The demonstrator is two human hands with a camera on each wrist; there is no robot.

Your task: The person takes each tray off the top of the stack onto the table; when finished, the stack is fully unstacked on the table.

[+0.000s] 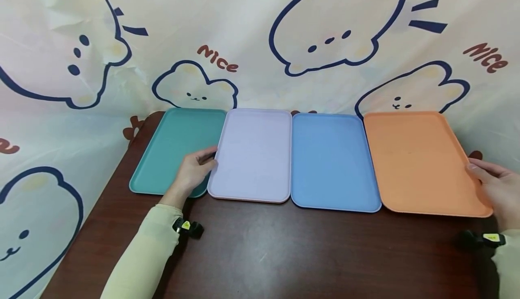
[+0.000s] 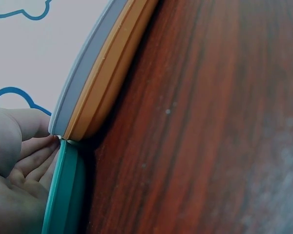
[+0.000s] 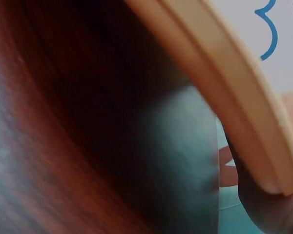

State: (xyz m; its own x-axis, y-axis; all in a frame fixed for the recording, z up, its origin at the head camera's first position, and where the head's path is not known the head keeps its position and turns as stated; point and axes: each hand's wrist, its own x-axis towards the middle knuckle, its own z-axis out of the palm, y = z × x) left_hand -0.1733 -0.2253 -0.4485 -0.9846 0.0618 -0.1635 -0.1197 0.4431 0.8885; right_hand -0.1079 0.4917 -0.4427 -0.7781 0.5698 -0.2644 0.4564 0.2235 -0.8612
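In the head view, a lavender tray (image 1: 253, 154) lies with its left edge between the thumb and fingers of my left hand (image 1: 195, 170). Under it, the left wrist view shows an orange-brown tray edge (image 2: 107, 73). A teal tray (image 1: 178, 145) is below that hand, at the far left. At the far right, my right hand (image 1: 501, 190) grips the right edge of an orange tray (image 1: 422, 163). Seen from the right wrist, the orange tray's rim (image 3: 234, 78) is raised off the table on this side. A blue tray (image 1: 333, 161) sits between the lavender and orange ones.
The trays stand in a row at the back of a dark brown wooden table (image 1: 308, 254). Behind it hangs a pale cloth (image 1: 252, 23) printed with cartoon bears and the word "Nice". Each wrist wears a black camera band (image 1: 187, 227).
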